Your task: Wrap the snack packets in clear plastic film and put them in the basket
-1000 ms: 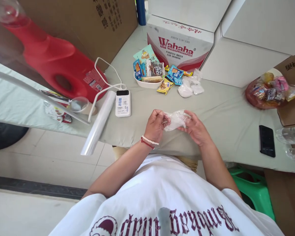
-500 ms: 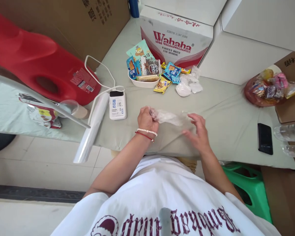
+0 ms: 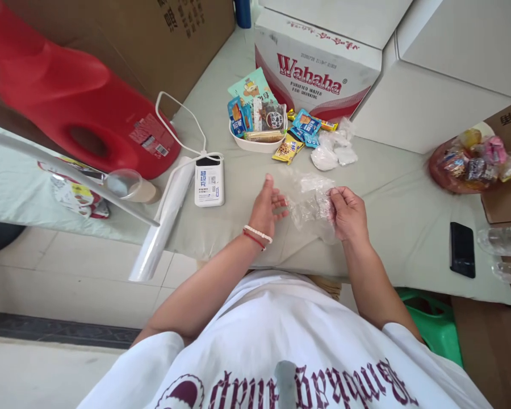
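Near the front edge of the surface [image 3: 392,227], the clear plastic bag [image 3: 309,199] has been released by the left hand [image 3: 269,205], now open-fingered beside it, and is pinched only in the right hand [image 3: 347,215], so the bag is being opened out.

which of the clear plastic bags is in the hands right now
The clear plastic bag nearest the table's front edge: the right hand pinches it and the open left hand touches it. The other crumpled bags lie untouched beside the snack bowl.

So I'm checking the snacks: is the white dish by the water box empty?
No, the white dish holds several snack packets standing in it.
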### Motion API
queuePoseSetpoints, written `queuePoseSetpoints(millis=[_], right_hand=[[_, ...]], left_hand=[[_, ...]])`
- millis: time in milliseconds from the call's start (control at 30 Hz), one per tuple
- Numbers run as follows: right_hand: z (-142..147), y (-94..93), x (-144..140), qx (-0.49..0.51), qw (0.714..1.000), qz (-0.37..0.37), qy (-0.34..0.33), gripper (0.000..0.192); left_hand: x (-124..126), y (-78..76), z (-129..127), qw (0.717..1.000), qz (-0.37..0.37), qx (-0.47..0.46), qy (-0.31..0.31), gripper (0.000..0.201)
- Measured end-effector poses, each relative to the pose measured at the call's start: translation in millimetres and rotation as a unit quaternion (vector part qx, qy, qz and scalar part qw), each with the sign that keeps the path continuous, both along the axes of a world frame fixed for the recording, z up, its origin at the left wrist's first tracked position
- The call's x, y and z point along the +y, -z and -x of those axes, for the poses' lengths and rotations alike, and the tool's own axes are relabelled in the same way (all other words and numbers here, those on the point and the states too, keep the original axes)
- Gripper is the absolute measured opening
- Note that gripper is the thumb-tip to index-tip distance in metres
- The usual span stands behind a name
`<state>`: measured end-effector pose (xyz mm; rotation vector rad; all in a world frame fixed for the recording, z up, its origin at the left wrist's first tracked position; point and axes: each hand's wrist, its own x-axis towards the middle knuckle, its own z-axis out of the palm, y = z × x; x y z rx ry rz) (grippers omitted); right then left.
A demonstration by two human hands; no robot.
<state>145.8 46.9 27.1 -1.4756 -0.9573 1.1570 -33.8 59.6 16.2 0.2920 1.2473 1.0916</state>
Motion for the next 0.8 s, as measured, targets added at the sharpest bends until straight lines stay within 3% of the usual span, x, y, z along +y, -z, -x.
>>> queuePoseSetpoints(millis=[67,133,267,433,600,700,800], right_hand=[[9.3,3.8,-2.7,0.015,1.0,-0.001,0.02,0.038],[13.8,8.6,-4.5,0.03,0.999,0.01,0.027,0.041],[-2.3,15.0,-1.6,0.012,0.999,0.04,0.018,0.043],[-28.3,9.3,8.9,-0.03,0.997,0.069,0.018,0.047],[2.3,11.9,4.3,0.023,0.975,0.204,-0.084,0.06],[20.9,24.8,-1.3,0.048,0.977,0.178,-0.108,0.056],[20.0,33.4,-0.9,0.052,0.986,0.145,-0.07,0.051]], left_hand=[[-15.0,-0.3,-10.3,0.996,-0.017,-0.027,0.081,0.057],[-24.3,0.4,-18.8,0.991,-0.065,-0.051,0.103,0.047],[-20.3,9.6,-18.8,0.993,-0.111,0.009,0.048,0.038],[-10.8,24.5,-3.5,0.971,-0.159,0.17,0.058,0.042],[-15.5,29.7,-7.7,0.948,-0.216,0.232,0.034,0.045],[-16.5,37.9,-9.1,0.944,-0.219,0.242,0.044,0.046],[-14.7,49.5,-1.6,0.936,-0.202,0.285,0.047,0.044]])
